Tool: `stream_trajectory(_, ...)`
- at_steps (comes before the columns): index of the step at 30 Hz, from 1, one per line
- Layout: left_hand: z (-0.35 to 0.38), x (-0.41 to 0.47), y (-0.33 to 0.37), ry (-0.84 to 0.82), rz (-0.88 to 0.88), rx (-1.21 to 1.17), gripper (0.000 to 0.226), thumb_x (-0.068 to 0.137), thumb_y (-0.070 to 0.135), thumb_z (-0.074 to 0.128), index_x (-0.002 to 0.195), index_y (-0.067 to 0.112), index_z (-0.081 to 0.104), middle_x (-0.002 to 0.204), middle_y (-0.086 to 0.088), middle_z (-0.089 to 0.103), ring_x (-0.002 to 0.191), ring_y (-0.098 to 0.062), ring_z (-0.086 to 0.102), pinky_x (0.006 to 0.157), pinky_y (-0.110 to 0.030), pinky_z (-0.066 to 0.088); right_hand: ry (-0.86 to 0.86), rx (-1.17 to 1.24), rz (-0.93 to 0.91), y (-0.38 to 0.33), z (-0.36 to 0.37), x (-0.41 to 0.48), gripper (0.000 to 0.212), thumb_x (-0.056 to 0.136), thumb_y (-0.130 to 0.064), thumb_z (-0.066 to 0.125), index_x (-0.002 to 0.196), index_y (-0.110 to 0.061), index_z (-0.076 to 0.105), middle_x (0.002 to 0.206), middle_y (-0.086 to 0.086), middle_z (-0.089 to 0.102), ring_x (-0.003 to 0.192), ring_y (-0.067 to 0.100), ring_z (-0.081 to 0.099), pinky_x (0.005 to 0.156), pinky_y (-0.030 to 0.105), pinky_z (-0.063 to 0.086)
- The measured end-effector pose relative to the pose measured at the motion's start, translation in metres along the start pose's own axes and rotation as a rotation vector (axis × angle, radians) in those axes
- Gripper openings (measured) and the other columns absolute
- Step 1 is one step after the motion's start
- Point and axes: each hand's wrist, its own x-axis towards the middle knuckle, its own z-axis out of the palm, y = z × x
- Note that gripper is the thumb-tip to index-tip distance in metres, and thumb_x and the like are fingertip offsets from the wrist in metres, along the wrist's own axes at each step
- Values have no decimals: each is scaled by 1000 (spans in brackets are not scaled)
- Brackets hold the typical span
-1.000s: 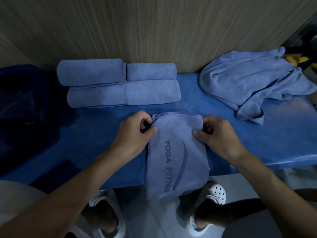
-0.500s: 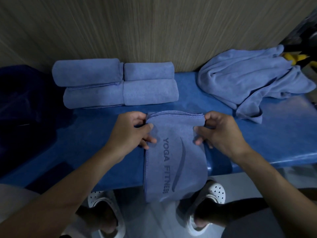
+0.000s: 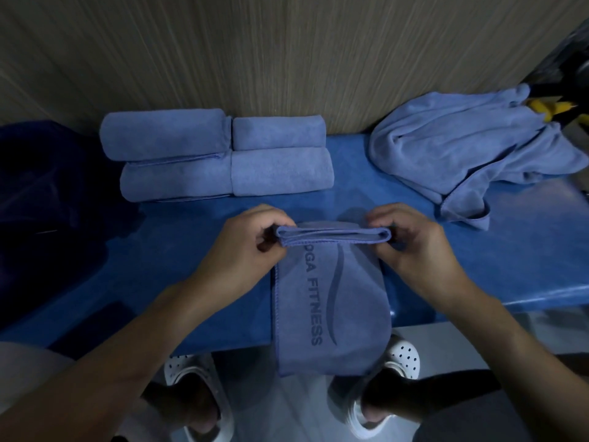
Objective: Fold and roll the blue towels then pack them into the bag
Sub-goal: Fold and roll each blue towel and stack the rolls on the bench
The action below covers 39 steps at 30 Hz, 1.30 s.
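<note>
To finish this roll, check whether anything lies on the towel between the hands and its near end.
Nothing visible does. The left hand and right hand pinch the rolled end; the towel ahead of them lies bare and hangs over the edge of the table. The rolled towels and the loose pile sit farther back.

Fitness studio: padded bench (image 3: 478, 250), "YOGA FITNESS" towel (image 3: 350, 314).

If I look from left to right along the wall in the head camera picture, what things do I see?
Dark blue fabric heap → stack of rolled towels → crumpled towel pile → yellow object.
</note>
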Motion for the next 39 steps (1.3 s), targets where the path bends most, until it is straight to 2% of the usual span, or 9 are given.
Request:
stream_trajectory(3,-3,-2,-3,-63,87,158,19,80,-5,71,87,12,68,108,13,64,90,-4,63,74,-25,51,-41,-254,-118,6,-2,-7,15,77,5,75,81,-7,68,109,-1,63,84,15,64,68,31,50)
stream_trajectory(7,-4,-7,-10,-153,162,329,24,77,-9,69,89,11,62,123,13,62,76,17,52,65,-8,37,-126,-432,-181,11,-5,-16,17,79,0,74,88,-11,67,121,-6,59,78,19,65,55,38,52)
stream_trajectory(12,-5,-9,-15,-142,210,485,29,73,-6,68,90,17,63,127,21,62,69,15,47,58,-18,41,-154,-491,-217,10,-7,-18,17,81,-7,74,96,-15,70,126,-6,58,76,16,66,53,36,54)
stream_trajectory(19,-7,-10,-13,-190,262,576,31,69,-6,73,87,18,66,131,15,61,76,13,42,56,-12,33,-188,-467,-200,6,-11,-21,15,81,-15,70,96,-16,71,129,-4,59,90,17,68,62,37,57)
stream_trajectory(24,-13,-10,-9,-289,163,592,20,81,10,67,90,28,62,142,25,46,61,-3,52,56,-10,31,-219,-403,-115,0,-12,-24,33,85,-49,57,92,-17,66,132,-8,52,104,11,62,77,35,55)
stream_trajectory(30,-11,-13,3,-255,7,523,14,90,43,50,88,34,61,142,27,40,71,12,53,67,-24,38,-133,-315,-65,7,-7,-22,33,98,-43,45,70,-25,50,120,-9,54,117,7,56,87,28,48)
stream_trajectory(33,-5,-11,1,-197,15,455,20,91,47,54,80,31,55,126,26,45,73,5,53,67,-31,45,-141,-259,-14,10,-4,-21,21,91,-36,59,82,-17,58,122,-2,59,119,-1,53,91,17,45)
stream_trajectory(35,-3,-10,-1,-181,31,427,13,88,44,61,88,32,55,119,23,45,76,5,51,68,-32,47,-155,-220,48,8,-4,-20,24,85,-32,67,102,-16,59,116,-2,60,106,-1,56,86,20,46)
stream_trajectory(39,-5,-6,-10,-203,-88,460,71,80,61,59,137,23,44,131,14,38,113,-3,44,98,-27,41,-202,-250,151,7,-7,-19,69,79,-32,76,140,-24,45,115,-12,55,96,10,53,92,32,47)
